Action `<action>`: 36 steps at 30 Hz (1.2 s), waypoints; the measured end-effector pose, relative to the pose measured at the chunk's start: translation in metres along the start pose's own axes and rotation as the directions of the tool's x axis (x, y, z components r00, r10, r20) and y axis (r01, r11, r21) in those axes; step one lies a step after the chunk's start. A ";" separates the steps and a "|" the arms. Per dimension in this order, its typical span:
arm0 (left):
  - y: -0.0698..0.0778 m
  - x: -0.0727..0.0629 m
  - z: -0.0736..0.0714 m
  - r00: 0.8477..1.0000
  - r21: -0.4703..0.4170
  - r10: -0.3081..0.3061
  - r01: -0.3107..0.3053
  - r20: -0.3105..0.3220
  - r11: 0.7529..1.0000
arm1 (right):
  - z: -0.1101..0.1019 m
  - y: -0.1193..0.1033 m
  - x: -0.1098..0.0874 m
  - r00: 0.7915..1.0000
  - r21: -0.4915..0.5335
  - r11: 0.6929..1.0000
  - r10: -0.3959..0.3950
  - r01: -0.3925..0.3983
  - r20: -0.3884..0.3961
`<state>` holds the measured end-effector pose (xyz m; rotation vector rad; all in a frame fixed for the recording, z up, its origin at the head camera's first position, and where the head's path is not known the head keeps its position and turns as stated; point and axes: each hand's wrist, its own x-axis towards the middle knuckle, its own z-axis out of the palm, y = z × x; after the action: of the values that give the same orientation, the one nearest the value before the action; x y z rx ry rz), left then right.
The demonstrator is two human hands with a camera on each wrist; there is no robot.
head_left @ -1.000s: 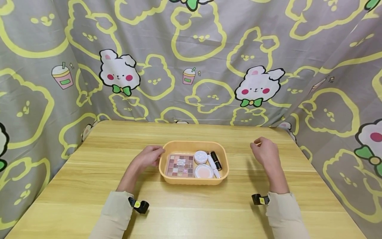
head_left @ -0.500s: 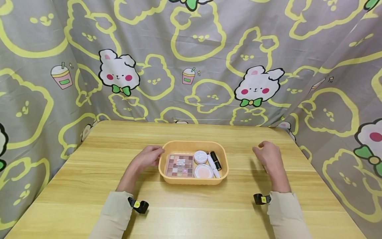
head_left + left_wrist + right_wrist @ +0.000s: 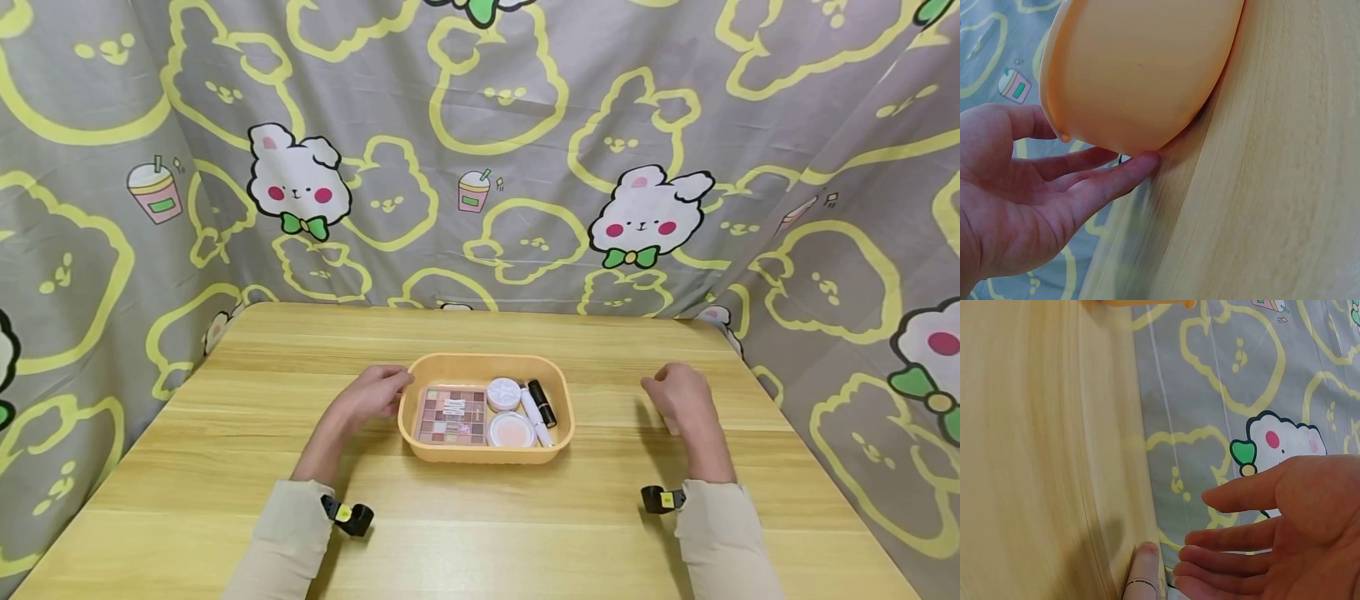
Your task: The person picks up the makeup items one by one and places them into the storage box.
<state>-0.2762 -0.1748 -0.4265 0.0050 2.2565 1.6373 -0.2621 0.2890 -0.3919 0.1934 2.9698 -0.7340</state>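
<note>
A yellow-orange plastic tray [image 3: 491, 454] stands mid-table. My left hand [image 3: 371, 392] holds its left end, thumb at the rim and fingers against the outer wall in the left wrist view. In the tray lie an eyeshadow palette [image 3: 453, 417], a white round pot [image 3: 504, 394], a clear-lidded powder compact [image 3: 512, 431], a white tube [image 3: 536, 412] and a black tube [image 3: 543, 403]. To the right of the tray my right hand [image 3: 681, 396] hovers over the table, its fingers apart and holding nothing. A pale pink tube [image 3: 1143, 575] shows beside its fingertips in the right wrist view.
The wooden table [image 3: 480, 533] ends at the back against a grey curtain [image 3: 517, 117] with rabbit prints, which also closes off both sides. A black wrist camera [image 3: 352, 517] sits at the left cuff, another wrist camera [image 3: 660, 500] at the right.
My right hand has drifted a little to the right and towards me, and lower in the head view. The left hand and the tray with its cosmetics have stayed put.
</note>
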 end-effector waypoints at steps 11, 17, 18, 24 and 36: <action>0.001 -0.002 -0.001 1.000 0.012 -0.009 0.009 -0.004 1.000 | -0.007 -0.001 -0.002 0.994 -0.031 0.999 0.032 -0.029 0.105; 0.002 -0.002 0.000 1.000 -0.002 -0.009 0.009 -0.006 1.000 | -0.007 0.000 -0.002 0.992 -0.040 0.999 0.030 -0.026 0.125; 0.001 -0.001 0.000 1.000 -0.006 -0.009 0.008 -0.005 1.000 | -0.007 0.000 -0.002 0.992 -0.039 0.999 0.031 -0.026 0.123; 0.000 0.000 -0.001 1.000 -0.004 -0.005 0.005 -0.009 1.000 | -0.004 0.000 -0.002 0.994 -0.023 0.999 0.037 -0.035 0.101; 0.001 -0.001 0.000 1.000 -0.004 0.000 0.000 0.000 1.000 | 0.001 0.004 -0.004 0.992 0.021 0.999 0.035 -0.038 0.124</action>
<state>-0.2760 -0.1749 -0.4252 0.0042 2.2527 1.6417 -0.2575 0.2913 -0.3938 0.1952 2.8346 -0.7477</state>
